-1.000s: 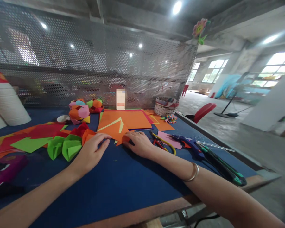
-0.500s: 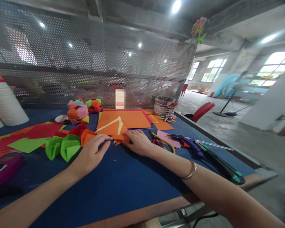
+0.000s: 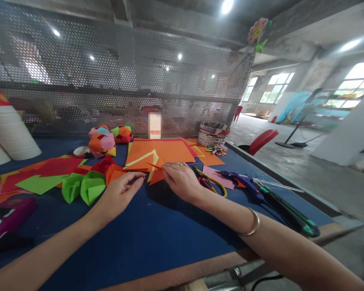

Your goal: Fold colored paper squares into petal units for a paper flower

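My right hand is closed on a piece of orange paper, lifted with its thin edge showing past the fingertips. Below it, more orange paper and a yellow strip lie at the front of the paper stack. My left hand rests low over the blue table, fingers loosely curved and the thumb a little apart, with nothing visible in it. Its fingertips are close to the orange paper. Green folded paper petals and an orange one stand beside it.
Scissors with yellow handles, a blue glue gun and a green-black cutter lie at right. A woven basket stands behind. Paper balls, loose coloured sheets, stacked paper cups and a purple tool are at left.
My right hand has risen slightly, and an orange paper piece now sticks up from its fingers. My left hand has hardly moved. The whole view has shifted a little.
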Tool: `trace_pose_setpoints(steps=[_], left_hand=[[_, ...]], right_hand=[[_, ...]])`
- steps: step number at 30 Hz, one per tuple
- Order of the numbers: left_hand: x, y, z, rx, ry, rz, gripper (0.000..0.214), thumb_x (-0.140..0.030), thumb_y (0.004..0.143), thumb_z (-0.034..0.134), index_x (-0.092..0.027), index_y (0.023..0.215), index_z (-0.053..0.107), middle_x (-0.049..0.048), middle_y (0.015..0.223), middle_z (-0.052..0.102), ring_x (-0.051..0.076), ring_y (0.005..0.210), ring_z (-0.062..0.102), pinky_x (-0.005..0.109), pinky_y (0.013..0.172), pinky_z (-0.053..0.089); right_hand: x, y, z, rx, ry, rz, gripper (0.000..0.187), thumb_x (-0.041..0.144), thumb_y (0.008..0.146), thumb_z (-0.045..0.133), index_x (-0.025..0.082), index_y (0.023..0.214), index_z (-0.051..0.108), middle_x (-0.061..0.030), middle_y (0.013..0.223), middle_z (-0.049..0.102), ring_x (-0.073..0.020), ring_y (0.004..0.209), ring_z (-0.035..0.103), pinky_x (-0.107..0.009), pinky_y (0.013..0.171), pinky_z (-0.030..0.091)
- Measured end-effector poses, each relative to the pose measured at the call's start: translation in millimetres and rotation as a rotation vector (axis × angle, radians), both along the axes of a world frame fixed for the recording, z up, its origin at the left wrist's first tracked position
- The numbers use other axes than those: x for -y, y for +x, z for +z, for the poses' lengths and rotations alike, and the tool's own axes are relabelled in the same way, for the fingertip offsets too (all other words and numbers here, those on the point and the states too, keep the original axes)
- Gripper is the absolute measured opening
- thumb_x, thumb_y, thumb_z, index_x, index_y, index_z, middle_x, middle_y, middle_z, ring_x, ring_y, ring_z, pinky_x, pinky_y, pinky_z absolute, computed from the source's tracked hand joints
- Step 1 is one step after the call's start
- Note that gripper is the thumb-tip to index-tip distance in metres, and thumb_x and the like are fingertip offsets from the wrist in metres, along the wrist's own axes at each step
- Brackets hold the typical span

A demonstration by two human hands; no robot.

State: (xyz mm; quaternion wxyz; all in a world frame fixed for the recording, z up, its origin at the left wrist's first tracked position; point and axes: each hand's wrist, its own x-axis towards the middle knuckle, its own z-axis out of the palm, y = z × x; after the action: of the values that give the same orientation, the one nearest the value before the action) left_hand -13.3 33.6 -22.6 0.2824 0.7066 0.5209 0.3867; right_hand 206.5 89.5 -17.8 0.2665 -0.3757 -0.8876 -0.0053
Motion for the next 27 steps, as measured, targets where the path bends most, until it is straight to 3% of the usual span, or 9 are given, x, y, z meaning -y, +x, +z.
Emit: trace_pose_setpoints(steps=[3, 11, 15, 19, 23, 27], left_hand=[[3.2, 6.1, 0.8, 0.103, -0.083, -0.059, 0.042, -0.05, 0.097, 0.055, -0.016, 0.121, 0.06, 0.008, 0.117, 0.066, 0.019, 0.101, 0.066, 0.042, 0.089, 0.057], [9.8, 11.5, 0.0, 0.258, -0.201, -0.153, 0.051, -0.06, 0.095, 0.052, -0.017, 0.118, 0.064, 0.008, 0.113, 0.071, 0.019, 0.098, 0.069, 0.042, 0.092, 0.056], [10.5, 10.4, 0.7, 0.305, -0.234, -0.192, 0.049, -0.059, 0.095, 0.054, -0.016, 0.116, 0.064, 0.0071, 0.109, 0.071, 0.018, 0.096, 0.069, 0.042, 0.092, 0.056], [14.2, 12.2, 4.1, 0.309, -0.259, -0.211, 0.053, -0.064, 0.092, 0.056, -0.016, 0.113, 0.066, 0.0053, 0.099, 0.073, 0.017, 0.089, 0.07, 0.041, 0.09, 0.056], [18.5, 14.0, 8.3, 0.295, -0.257, -0.204, 0.055, -0.069, 0.085, 0.059, -0.021, 0.109, 0.072, 0.0072, 0.099, 0.077, 0.022, 0.091, 0.072, 0.039, 0.087, 0.058], [19.5, 13.9, 11.1, 0.262, -0.237, -0.19, 0.056, -0.07, 0.082, 0.06, -0.022, 0.106, 0.075, 0.0082, 0.097, 0.078, 0.026, 0.091, 0.073, 0.04, 0.083, 0.059]], right_hand=[[16.4, -3.4, 2.9, -0.053, 0.019, 0.105, 0.027, 0.02, 0.103, 0.047, 0.016, 0.111, 0.072, -0.0143, 0.12, 0.074, -0.026, 0.122, 0.064, -0.045, 0.111, 0.043], [39.8, -7.5, -0.3, -0.242, -0.055, 0.272, 0.024, 0.024, 0.099, 0.051, 0.019, 0.1, 0.075, -0.0107, 0.113, 0.077, -0.0231, 0.112, 0.069, -0.036, 0.102, 0.049], [42.8, -7.8, -3.1, -0.409, -0.173, 0.216, 0.012, 0.021, 0.09, 0.066, 0.021, 0.08, 0.07, -0.0045, 0.085, 0.076, -0.0186, 0.084, 0.069, -0.031, 0.082, 0.053], [44.5, -9.6, -5.0, -0.547, -0.351, 0.18, 0.025, 0.035, 0.087, 0.075, 0.019, 0.071, 0.066, -0.0009, 0.073, 0.072, -0.013, 0.065, 0.061, -0.025, 0.062, 0.047], [45.0, -11.8, -4.2, -0.623, -0.5, 0.225, 0.036, 0.05, 0.089, 0.069, 0.017, 0.072, 0.067, -0.0022, 0.072, 0.073, -0.0139, 0.065, 0.064, -0.025, 0.063, 0.05], [45.3, -12.3, -1.9, -0.661, -0.571, 0.277, 0.027, 0.04, 0.092, 0.064, 0.017, 0.078, 0.069, -0.0028, 0.077, 0.074, -0.0155, 0.072, 0.068, -0.027, 0.069, 0.053]])
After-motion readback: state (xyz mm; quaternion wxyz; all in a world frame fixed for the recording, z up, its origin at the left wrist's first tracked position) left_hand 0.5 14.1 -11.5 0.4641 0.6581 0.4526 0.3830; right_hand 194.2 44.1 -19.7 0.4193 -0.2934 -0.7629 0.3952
